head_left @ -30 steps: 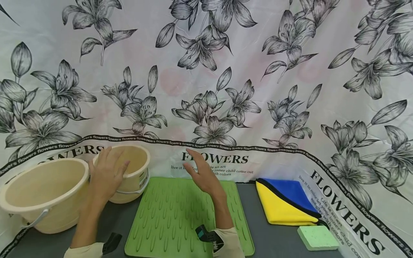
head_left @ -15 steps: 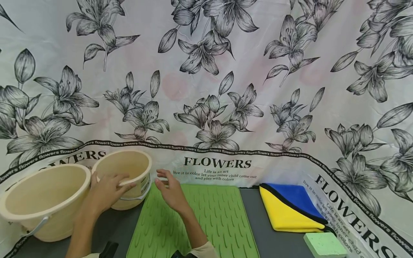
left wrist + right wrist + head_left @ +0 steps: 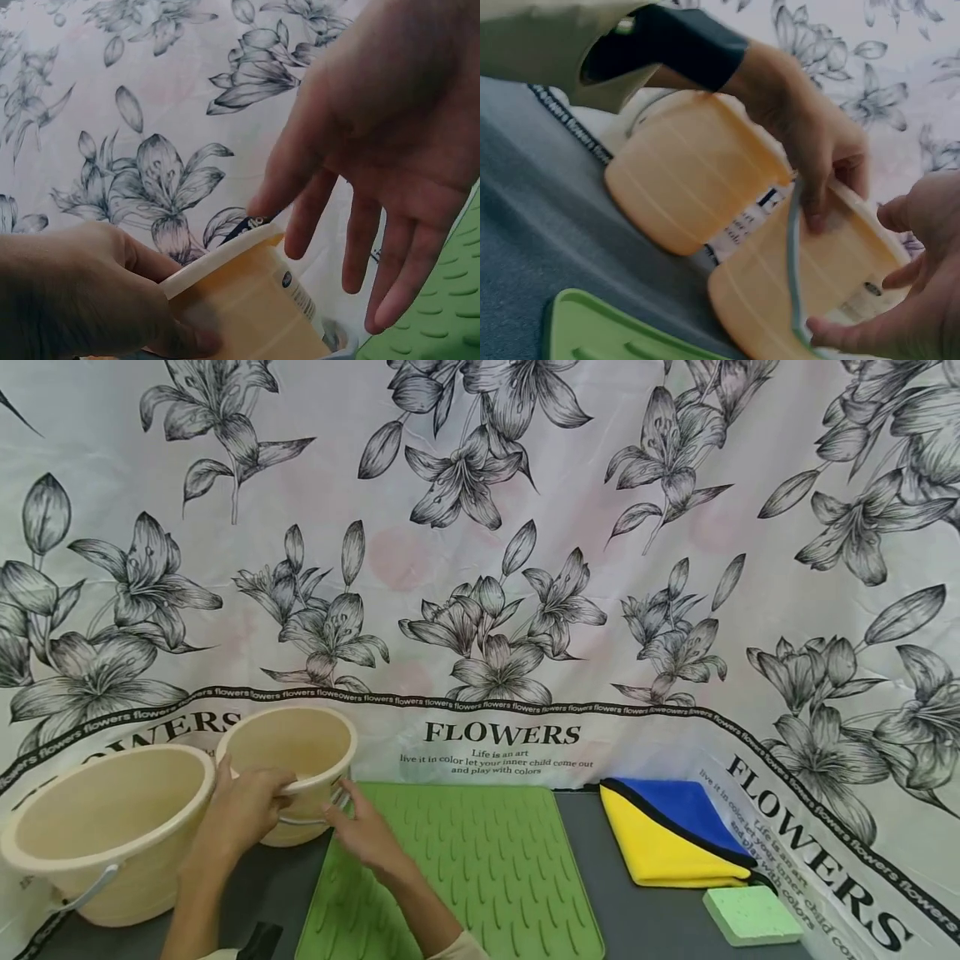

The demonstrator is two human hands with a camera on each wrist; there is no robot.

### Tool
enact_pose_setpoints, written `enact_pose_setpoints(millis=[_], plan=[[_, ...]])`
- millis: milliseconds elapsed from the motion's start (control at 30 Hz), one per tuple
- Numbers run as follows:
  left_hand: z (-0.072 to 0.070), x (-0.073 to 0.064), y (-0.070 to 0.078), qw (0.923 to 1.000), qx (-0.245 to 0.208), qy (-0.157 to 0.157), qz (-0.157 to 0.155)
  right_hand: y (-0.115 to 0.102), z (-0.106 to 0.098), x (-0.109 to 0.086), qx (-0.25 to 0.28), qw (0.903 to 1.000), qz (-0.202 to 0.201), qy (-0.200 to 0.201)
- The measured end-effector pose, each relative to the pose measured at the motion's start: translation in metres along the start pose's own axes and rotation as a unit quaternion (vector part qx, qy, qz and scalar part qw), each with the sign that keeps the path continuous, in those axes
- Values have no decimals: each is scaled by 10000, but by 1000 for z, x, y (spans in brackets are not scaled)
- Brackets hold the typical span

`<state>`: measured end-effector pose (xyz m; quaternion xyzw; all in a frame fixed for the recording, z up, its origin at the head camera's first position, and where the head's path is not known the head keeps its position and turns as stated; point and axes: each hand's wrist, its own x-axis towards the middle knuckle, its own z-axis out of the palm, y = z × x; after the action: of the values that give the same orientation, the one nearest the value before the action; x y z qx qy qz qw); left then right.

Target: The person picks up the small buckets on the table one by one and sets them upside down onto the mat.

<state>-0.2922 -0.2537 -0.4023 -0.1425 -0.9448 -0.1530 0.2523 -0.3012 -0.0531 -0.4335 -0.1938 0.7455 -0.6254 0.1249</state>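
Observation:
The smaller cream bucket (image 3: 311,752) stands at the back left, slightly tilted, with its pale handle (image 3: 793,262) hanging down the near side. My left hand (image 3: 243,810) grips its near rim, thumb outside and fingers over the edge; the left wrist view shows the same hold. My right hand (image 3: 371,839) is at the bucket's right side, beside the handle. In the right wrist view its fingers (image 3: 922,315) are spread, and its lowest digit appears to touch the handle. To the left stands the larger cream bucket (image 3: 142,877), close to my left forearm.
A green ridged mat (image 3: 465,860) lies on the dark grey table, right of the smaller bucket. Farther right are a folded blue and yellow cloth (image 3: 667,843) and a light green sponge block (image 3: 753,917). A flower-print sheet (image 3: 480,527) hangs behind.
My left hand has come down from above the smaller bucket onto its near rim. My right hand has moved left from over the green mat to the bucket's side.

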Motion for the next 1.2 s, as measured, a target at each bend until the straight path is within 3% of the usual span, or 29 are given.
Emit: enact_pose_setpoints(millis=[100, 233, 433, 833, 967, 1067, 1200], plan=[[1, 2, 6, 9999, 83, 89, -29, -6, -9, -3, 397, 9991, 109, 122], [-2, -3, 10, 9997, 180, 69, -150, -9, -16, -7, 986, 9951, 61, -52], [-14, -12, 16, 9994, 156, 96, -280, -14, -14, -9, 1307, 9912, 14, -197], [-32, 2, 47, 9958, 453, 780, 146, -26, -37, -9, 1249, 9918, -104, 259], [-36, 1, 60, 9959, 332, 814, 194, -27, -41, -8, 1275, 9910, -1, 402], [-35, 0, 71, 9961, 107, 854, 196, -26, -42, -10, 1625, 9855, 98, 476], [-32, 2, 82, 9939, -36, 1025, 406, -26, -45, -11, 1849, 9813, 58, 526]])
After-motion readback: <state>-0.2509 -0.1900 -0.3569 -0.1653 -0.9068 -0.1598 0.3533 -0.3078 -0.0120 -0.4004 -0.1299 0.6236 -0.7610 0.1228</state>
